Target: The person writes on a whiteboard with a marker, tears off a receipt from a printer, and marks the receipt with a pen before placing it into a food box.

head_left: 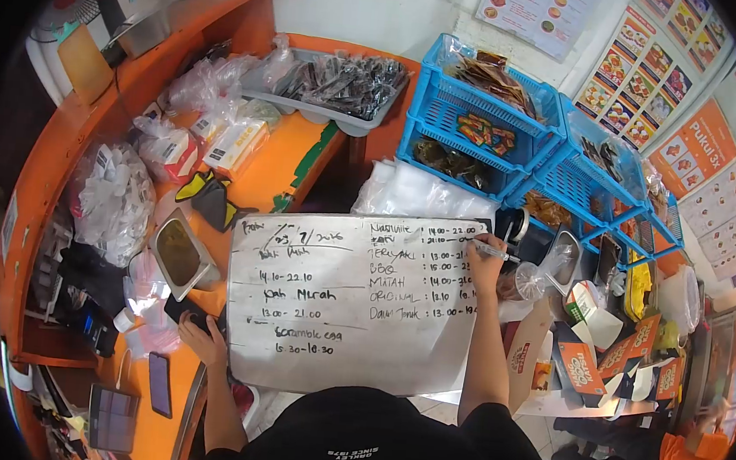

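A whiteboard (333,348) with handwritten names and times lies across the counter in front of me. My right hand (488,258) is closed around a marker (497,253) at the board's upper right, beside the top rows of times. At the board's left edge, my left hand (202,338) has its fingers apart and holds nothing. Just above that hand is a metal container (183,254). A phone (160,384) lies on the orange counter below and left of my left hand.
Blue baskets (486,157) with packets stand behind the board. A grey tray (367,126) of black packets is at the back. Printed boxes (582,368) crowd the right side. A person in orange (691,459) is at the lower right. A tablet (113,417) lies lower left.
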Motion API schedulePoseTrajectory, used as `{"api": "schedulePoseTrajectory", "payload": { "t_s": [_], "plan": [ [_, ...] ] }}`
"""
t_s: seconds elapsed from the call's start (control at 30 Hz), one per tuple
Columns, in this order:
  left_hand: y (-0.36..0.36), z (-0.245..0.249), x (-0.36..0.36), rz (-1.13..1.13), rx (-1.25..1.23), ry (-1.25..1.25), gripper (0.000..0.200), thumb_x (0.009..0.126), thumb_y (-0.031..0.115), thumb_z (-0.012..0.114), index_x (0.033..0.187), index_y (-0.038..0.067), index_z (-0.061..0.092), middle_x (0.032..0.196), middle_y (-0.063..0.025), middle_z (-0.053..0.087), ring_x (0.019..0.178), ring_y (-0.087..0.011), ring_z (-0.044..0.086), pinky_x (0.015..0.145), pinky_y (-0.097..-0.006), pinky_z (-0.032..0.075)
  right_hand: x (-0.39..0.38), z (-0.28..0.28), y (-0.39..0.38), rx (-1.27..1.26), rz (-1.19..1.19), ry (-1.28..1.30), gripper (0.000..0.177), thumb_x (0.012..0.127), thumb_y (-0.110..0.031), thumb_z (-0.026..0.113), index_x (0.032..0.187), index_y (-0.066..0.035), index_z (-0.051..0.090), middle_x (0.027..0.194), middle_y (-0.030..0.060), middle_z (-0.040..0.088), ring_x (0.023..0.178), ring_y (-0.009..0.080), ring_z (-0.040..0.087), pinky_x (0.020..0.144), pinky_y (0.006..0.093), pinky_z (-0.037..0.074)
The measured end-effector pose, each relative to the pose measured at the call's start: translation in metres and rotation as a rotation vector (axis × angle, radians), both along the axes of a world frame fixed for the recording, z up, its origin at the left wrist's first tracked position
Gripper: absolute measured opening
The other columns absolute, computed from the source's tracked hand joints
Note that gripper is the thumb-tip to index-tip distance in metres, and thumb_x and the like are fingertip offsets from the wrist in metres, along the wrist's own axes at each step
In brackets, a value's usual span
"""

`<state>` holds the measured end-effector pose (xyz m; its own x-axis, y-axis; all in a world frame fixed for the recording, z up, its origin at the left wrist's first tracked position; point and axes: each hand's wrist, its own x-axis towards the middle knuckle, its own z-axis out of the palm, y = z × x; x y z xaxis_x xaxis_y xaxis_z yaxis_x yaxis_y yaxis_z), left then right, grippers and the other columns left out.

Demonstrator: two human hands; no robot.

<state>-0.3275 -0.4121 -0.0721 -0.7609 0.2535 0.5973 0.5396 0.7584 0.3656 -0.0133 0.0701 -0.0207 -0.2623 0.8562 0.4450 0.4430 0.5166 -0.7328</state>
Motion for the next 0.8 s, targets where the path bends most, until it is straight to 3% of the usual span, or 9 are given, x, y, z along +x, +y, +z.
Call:
{"api": "schedulePoseTrajectory", "payload": {
  "t_s": [0.63,0.8],
  "plan": [
    [0.0002,0.0001,0.0007,0.003,-0.004,0.018,0.041,0.087,0.026,0.054,0.108,-0.008,0.045,0.113,-0.0232,0.047,0.105,-0.0398,0.044,0.091,-0.0476,0.032,0.0011,-0.0011,0.0033,0.045,-0.022,0.037,0.015,0.070,-0.012,0.064,0.081,-0.003,0.060,0.080,0.0123,0.056,0.090,0.0282,0.048,0.080,0.0378,0.040],
    [-0.0007,-0.0015,-0.0009,-0.001,-0.006,0.013,0.041,0.087,0.026,0.054,0.108,-0.008,0.045,0.113,-0.0231,0.047,0.105,-0.0396,0.044,0.091,-0.0475,0.032,0.0039,-0.0009,0.0060,0.046,-0.041,0.009,0.017,0.069,-0.011,0.066,0.083,-0.002,0.061,0.088,0.0147,0.054,0.091,0.0288,0.048,0.080,0.0383,0.042]
  ]
}}
